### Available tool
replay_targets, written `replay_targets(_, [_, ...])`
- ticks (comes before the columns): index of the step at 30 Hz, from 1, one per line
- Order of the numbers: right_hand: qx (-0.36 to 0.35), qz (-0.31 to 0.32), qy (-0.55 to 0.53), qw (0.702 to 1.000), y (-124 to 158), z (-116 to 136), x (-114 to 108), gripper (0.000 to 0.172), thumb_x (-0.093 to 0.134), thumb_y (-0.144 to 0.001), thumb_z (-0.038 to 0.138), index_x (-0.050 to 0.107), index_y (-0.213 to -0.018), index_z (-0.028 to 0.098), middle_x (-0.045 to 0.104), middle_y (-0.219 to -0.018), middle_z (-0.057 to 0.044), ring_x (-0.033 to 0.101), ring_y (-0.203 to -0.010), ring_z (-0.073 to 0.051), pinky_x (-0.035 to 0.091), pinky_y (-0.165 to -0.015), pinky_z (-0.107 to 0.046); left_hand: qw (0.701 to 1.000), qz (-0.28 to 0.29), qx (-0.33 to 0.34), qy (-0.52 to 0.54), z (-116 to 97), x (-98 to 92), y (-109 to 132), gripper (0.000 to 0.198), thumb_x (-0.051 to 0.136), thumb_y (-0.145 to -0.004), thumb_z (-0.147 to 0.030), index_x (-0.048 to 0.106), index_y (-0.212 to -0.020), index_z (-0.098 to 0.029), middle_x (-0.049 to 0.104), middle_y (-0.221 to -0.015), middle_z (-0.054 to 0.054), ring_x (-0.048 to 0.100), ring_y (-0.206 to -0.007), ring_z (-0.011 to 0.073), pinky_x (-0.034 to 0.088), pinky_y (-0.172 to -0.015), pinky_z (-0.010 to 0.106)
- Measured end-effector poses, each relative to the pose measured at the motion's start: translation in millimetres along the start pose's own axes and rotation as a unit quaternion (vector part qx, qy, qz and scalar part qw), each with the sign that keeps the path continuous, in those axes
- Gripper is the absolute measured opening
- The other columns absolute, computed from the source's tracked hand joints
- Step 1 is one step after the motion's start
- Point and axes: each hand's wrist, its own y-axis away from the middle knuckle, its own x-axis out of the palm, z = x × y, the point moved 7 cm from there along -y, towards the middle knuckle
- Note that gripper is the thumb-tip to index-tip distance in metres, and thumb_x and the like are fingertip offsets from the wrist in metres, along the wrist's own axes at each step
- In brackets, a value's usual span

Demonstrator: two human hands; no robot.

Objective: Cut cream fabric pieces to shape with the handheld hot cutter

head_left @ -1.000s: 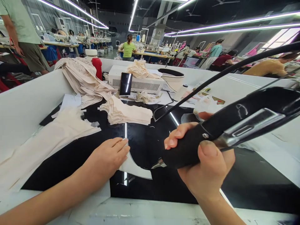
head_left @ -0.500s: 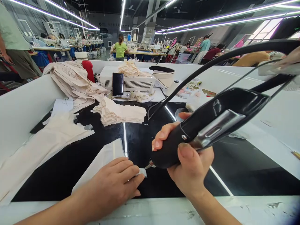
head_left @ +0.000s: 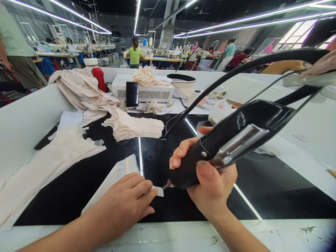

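Observation:
My right hand [head_left: 210,185] is wrapped round a black corded hand tool [head_left: 233,136], thumb by its long metal lever. The tool slants down to the left, and its narrow metal tip [head_left: 167,184] meets or nearly meets the end of a pale strip of fabric [head_left: 159,191]. My left hand [head_left: 123,199] lies over that fabric, fingers pressed together and holding it on the black tabletop [head_left: 189,206]. Most of the strip is hidden under the hand. A wider part of the pale piece [head_left: 115,175] shows behind my wrist.
A stack of cream fabric pieces [head_left: 139,126] lies ahead, with a larger cream heap [head_left: 76,84] behind it. More pale pieces [head_left: 47,161] spread along the left. A phone [head_left: 132,94] leans on a white vented box [head_left: 154,93]. Thick cables [head_left: 223,77] arch at right. People work behind.
My left hand has shifted slightly left, and more of the strip's end shows. The tool has tipped and moved a little left in my right hand, its tip still by the strip.

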Motion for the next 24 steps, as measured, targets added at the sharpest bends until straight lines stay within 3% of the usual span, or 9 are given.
replay_targets(5, [0.004, 0.003, -0.001, 1.0, 0.8, -1.4, 0.4, 0.049, 0.085, -0.084, 0.049, 0.061, -0.122, 0.03, 0.069, -0.08, 0.003, 0.064, -0.055, -0.017, 0.056, -0.05, -0.033, 1.0, -0.012, 0.006, 0.005, -0.9, 0.6, 1.1, 0.028, 0.068, -0.104, -0.032, 0.065, -0.123, -0.013, 0.071, -0.112, 0.007, 0.067, -0.099, 0.0221, 0.055, -0.097, 0.037])
replay_targets(11, [0.003, -0.002, -0.006, 1.0, 0.3, -1.0, 1.1, 0.034, 0.084, -0.086, 0.045, 0.065, -0.11, 0.03, 0.07, -0.08, 0.003, 0.064, -0.056, -0.015, 0.054, -0.05, -0.031, 1.0, -0.006, 0.011, -0.004, 0.7, 3.3, 3.6, 0.029, 0.068, -0.103, -0.032, 0.065, -0.125, -0.013, 0.072, -0.114, 0.006, 0.066, -0.098, 0.0223, 0.056, -0.092, 0.035])
replay_targets(16, [-0.005, -0.015, -0.016, 1.0, -1.6, 0.3, 2.4, 0.032, 0.084, -0.085, 0.044, 0.068, -0.109, 0.029, 0.068, -0.079, 0.003, 0.063, -0.056, -0.016, 0.055, -0.048, -0.032, 1.0, -0.018, 0.014, -0.011, 2.5, 4.8, 6.1, 0.029, 0.068, -0.103, -0.033, 0.066, -0.124, -0.012, 0.072, -0.113, 0.006, 0.066, -0.096, 0.0215, 0.057, -0.089, 0.035])
replay_targets(24, [-0.002, 0.008, -0.01, 1.0, 1.4, -0.8, 1.1, 0.043, 0.083, -0.086, 0.044, 0.063, -0.122, 0.031, 0.07, -0.08, 0.004, 0.063, -0.057, -0.015, 0.055, -0.052, -0.031, 1.0, -0.005, 0.005, -0.012, -0.6, 5.0, 2.0, 0.038, 0.076, -0.098, -0.034, 0.065, -0.127, -0.013, 0.072, -0.115, 0.006, 0.065, -0.097, 0.0226, 0.056, -0.088, 0.035])
